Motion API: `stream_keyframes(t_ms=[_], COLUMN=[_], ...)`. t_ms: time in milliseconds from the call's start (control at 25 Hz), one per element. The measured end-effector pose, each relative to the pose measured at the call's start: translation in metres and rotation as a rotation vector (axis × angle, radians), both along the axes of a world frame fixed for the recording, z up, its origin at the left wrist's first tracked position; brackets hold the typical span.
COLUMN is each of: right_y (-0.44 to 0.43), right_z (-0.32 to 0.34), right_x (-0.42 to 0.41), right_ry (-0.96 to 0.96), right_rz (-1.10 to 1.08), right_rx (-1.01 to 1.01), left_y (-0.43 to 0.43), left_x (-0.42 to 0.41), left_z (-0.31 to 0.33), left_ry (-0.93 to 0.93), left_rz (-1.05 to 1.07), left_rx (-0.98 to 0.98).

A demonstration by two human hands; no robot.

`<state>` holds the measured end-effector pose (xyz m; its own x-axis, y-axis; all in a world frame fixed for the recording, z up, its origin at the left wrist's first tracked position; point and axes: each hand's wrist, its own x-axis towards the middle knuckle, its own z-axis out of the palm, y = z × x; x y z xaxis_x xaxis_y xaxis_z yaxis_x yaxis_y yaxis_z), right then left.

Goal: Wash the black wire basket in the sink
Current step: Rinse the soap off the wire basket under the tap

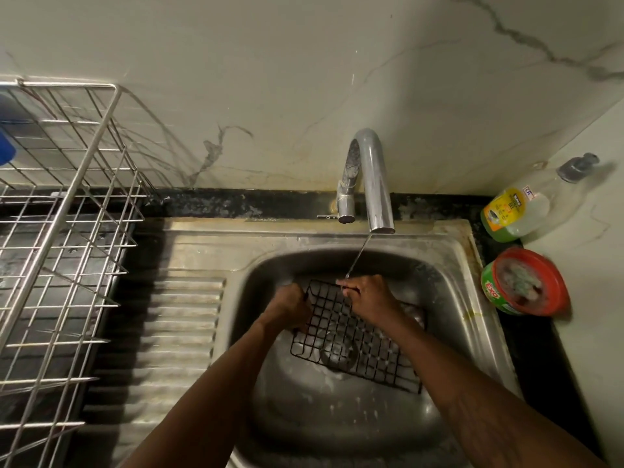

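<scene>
The black wire basket (pixel 354 336) lies low in the sink (pixel 449 261), over the drain, under a thin stream from the tap (pixel 371 184). The left hand (pixel 288 309) is closed on its left edge; the right hand (pixel 369 300) pinches the far rim. This looks like rinsing; next it likely needs turning so water reaches every wire. On the desk (pixel 580 349), a red tub (pixel 526 282) holds a scrub pad, the bottle (pixel 516 211) green liquid.

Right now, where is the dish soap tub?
The red-rimmed soap tub stands on the counter right of the sink, just in front of the dish liquid bottle.
</scene>
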<state>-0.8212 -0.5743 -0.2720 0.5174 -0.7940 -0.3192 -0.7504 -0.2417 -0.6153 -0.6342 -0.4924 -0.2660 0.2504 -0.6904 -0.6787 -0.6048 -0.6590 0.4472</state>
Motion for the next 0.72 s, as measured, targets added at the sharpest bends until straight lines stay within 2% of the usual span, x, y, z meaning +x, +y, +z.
stream_keyframes(t_ms=[120,200,280,360,480,600,720], right_y=[0.006,0.012,0.016,0.017,0.011,0.007,0.014], right_z=[0.011,0.02,0.015,-0.004,-0.023,-0.022,-0.02], right_x=[0.006,0.001,-0.006,-0.01,-0.01,-0.009,-0.009], right_ry=[-0.234,-0.376,-0.447,-0.393,-0.144,-0.152,-0.208], right_rz=[-0.193,-0.313,-0.368,-0.394,-0.404,-0.45,-0.33], right_rx=[-0.057,-0.096,-0.005,0.192,0.346,0.26,0.109], left_y=[0.017,0.027,0.031,0.033,0.033,0.035,0.035], left_x=[0.02,0.028,0.033,0.034,0.033,0.035,0.035], left_z=[0.002,0.002,0.005,0.008,0.009,0.008,0.006], left_ry=[0.137,0.252,0.325,0.366,0.354,0.308,0.345], left_rz=[0.165,0.243,0.273,0.317,0.301,0.209,0.209], left_rx=[0.009,-0.055,-0.121,-0.148,-0.151,-0.123,-0.119])
